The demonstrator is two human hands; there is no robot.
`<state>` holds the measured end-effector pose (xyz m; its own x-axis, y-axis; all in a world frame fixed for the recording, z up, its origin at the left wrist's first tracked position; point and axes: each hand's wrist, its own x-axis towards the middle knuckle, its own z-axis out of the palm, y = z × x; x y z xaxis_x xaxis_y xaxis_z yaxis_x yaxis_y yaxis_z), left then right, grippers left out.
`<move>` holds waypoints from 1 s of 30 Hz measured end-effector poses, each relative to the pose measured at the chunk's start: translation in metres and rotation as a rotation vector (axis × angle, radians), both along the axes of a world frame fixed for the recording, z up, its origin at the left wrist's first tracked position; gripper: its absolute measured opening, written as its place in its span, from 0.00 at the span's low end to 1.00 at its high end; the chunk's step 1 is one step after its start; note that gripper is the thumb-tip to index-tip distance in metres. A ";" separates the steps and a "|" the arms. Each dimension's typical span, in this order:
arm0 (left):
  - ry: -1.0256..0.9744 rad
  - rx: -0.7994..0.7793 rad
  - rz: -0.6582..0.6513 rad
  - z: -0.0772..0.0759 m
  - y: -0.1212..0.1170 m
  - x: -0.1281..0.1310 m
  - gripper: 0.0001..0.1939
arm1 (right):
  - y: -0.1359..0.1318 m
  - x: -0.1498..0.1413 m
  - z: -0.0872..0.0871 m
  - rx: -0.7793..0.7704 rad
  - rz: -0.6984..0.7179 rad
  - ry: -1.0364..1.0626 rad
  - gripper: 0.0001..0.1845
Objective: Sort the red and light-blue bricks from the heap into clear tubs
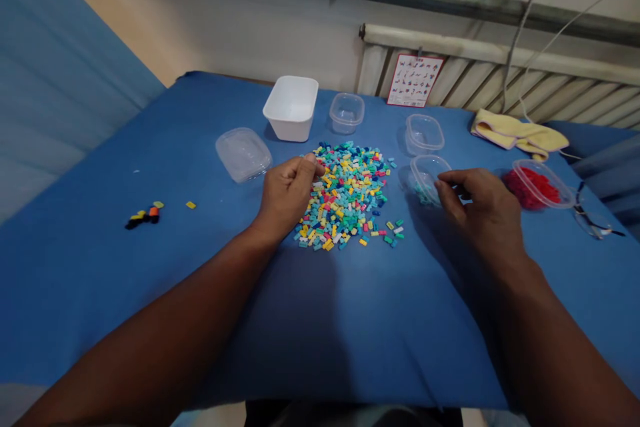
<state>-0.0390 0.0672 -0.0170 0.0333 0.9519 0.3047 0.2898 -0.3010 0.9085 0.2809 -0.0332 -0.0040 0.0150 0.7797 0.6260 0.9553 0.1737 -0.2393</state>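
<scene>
A spread pile of small toy building bricks (345, 193) in blue, teal, yellow, red and white lies in the middle of the table. My left hand (287, 193) is closed at the pile's left edge, thumb against curled fingers; what it holds, if anything, is hidden. To the right, my right hand (480, 203) has thumb and fingertips pinched at the right edge of a clear plastic tub (429, 170) with teal bricks in it. Whether the pinch holds a brick or touches the rim cannot be made out.
Behind the pile stand a white bin (291, 107) and clear tubs (347, 113) (424, 133). A clear lid (244, 155) lies left. Red pieces fill a tub (543, 187) beside glasses (595, 220). A yellow cloth (520, 133) and several loose pieces (145, 215) lie farther out.
</scene>
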 end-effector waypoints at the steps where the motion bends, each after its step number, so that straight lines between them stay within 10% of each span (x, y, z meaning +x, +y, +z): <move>1: -0.001 0.002 -0.003 0.000 0.000 0.000 0.20 | -0.001 -0.004 0.001 0.015 0.021 -0.005 0.08; 10: 0.001 -0.010 0.001 0.001 0.000 0.000 0.20 | -0.004 -0.062 -0.008 -0.082 0.418 -0.014 0.08; 30: -0.013 -0.021 -0.001 0.002 -0.001 0.002 0.20 | 0.011 -0.079 -0.023 -0.332 0.302 0.018 0.16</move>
